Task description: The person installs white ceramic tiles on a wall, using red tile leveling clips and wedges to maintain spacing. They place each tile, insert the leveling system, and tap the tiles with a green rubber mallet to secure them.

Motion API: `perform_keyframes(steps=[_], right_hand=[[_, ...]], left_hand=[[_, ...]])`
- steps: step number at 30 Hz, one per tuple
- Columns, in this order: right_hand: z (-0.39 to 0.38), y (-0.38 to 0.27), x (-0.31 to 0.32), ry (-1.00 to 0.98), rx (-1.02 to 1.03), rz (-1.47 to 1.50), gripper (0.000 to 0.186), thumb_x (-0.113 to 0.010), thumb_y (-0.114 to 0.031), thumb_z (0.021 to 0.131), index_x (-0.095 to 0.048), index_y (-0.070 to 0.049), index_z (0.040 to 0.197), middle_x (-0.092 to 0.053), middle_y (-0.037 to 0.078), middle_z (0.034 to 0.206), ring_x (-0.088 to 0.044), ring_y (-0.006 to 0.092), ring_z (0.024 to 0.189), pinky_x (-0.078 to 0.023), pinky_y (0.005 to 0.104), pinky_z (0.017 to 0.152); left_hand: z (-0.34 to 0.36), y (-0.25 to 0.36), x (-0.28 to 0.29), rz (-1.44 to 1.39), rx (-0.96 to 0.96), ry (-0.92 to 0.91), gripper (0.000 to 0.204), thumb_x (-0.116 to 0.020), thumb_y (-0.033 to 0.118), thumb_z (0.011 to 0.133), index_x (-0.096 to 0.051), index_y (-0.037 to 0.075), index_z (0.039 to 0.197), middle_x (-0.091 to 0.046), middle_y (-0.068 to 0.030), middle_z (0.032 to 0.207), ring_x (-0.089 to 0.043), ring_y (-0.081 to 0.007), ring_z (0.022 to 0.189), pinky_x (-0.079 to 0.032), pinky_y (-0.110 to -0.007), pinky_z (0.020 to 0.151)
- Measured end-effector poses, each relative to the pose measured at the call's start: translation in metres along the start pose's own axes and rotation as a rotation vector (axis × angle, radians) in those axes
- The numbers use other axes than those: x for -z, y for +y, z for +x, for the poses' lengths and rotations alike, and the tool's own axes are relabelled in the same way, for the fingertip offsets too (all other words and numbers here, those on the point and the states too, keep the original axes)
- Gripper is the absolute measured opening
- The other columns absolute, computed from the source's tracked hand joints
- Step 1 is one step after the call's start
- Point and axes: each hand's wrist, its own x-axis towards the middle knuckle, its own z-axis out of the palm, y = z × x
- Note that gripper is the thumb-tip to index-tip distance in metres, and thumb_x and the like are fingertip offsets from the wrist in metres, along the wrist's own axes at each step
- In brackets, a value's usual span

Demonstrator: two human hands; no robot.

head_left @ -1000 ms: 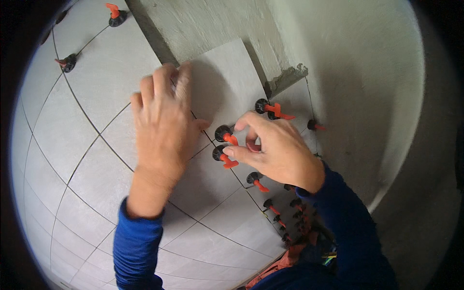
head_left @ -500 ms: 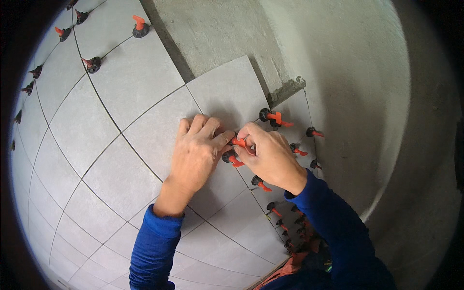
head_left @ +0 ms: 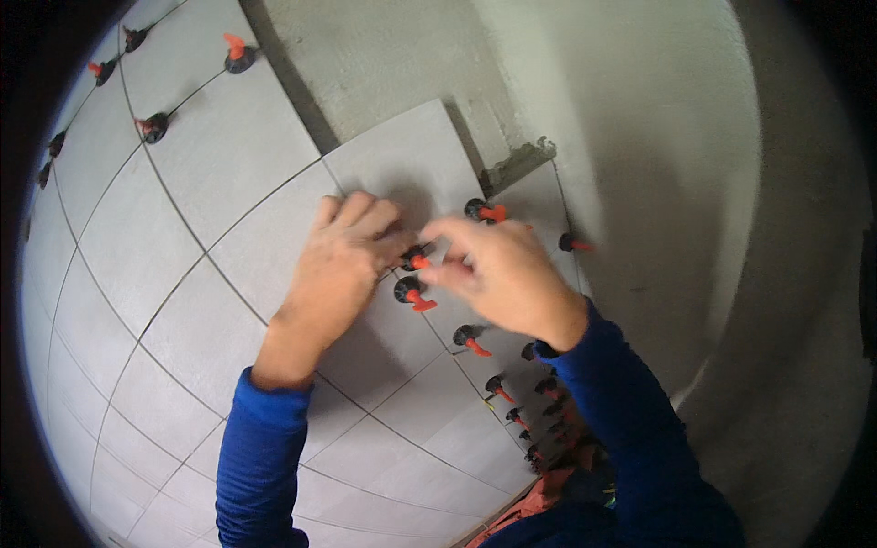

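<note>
On the grey tile wall, a tile leveling knob (head_left: 416, 259) with a black base and red handle sits at a joint between my hands. My left hand (head_left: 340, 260) is bent against the tile, its thumb and fingertips closed at the black base; the fingertips are partly hidden. My right hand (head_left: 512, 279), slightly blurred, hovers around the red handle with thumb and index finger apart. A second leveling knob (head_left: 411, 293) stands just below. Another knob (head_left: 482, 211) lies above and right, partly behind the right hand.
Several more knobs line the joints at lower right, with others at upper left, including a red-topped knob (head_left: 238, 55). Bare grey plaster (head_left: 393, 55) borders the tiles (head_left: 228, 137) above and right. An orange-red cloth-like thing (head_left: 521, 511) shows at the bottom.
My right thumb and index finger have opened away from the red handle they were pinching. My left hand remains at the knob's base. The view has shifted, so the tiles appear further left.
</note>
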Motion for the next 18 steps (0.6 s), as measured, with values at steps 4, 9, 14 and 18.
perform_keyframes(steps=[4,9,14,18], right_hand=[[0.010,0.021,0.055,0.145,-0.269,-0.001,0.040,-0.081,-0.028,0.095,-0.073,0.000,0.122,-0.079,0.013,0.089,-0.070,0.0169,0.077,-0.056,0.0334,0.068],[0.031,0.064,0.062,0.039,-0.258,-0.172,0.041,-0.083,-0.031,0.092,-0.077,0.001,0.117,-0.080,0.018,0.101,-0.075,0.0217,0.092,-0.057,0.0348,0.081],[0.053,0.105,0.047,-0.007,-0.237,-0.071,0.041,-0.088,-0.029,0.086,-0.078,0.005,0.106,-0.078,0.015,0.090,-0.072,0.0240,0.080,-0.056,0.0364,0.076],[0.062,0.116,0.037,-0.125,-0.310,0.051,0.037,-0.090,-0.020,0.086,-0.076,0.007,0.107,-0.079,0.016,0.095,-0.073,0.0184,0.084,-0.057,0.0318,0.078]], left_hand=[[0.005,-0.012,0.018,0.259,0.187,0.100,0.057,-0.087,0.018,0.073,-0.075,0.009,0.128,-0.065,-0.0049,0.126,-0.057,-0.0245,0.122,-0.046,-0.041,0.100],[0.018,-0.017,0.021,0.325,0.308,0.084,0.078,-0.095,0.022,0.064,-0.070,0.011,0.137,-0.060,-0.0080,0.134,-0.056,-0.0292,0.122,-0.047,-0.042,0.104],[0.028,-0.021,0.026,0.353,0.358,0.057,0.082,-0.097,0.026,0.060,-0.071,0.007,0.135,-0.061,-0.0078,0.128,-0.056,-0.0278,0.121,-0.050,-0.041,0.105],[0.028,-0.024,0.033,0.365,0.399,0.014,0.081,-0.098,0.027,0.059,-0.072,0.006,0.133,-0.061,-0.0082,0.129,-0.056,-0.0290,0.122,-0.052,-0.042,0.107]])
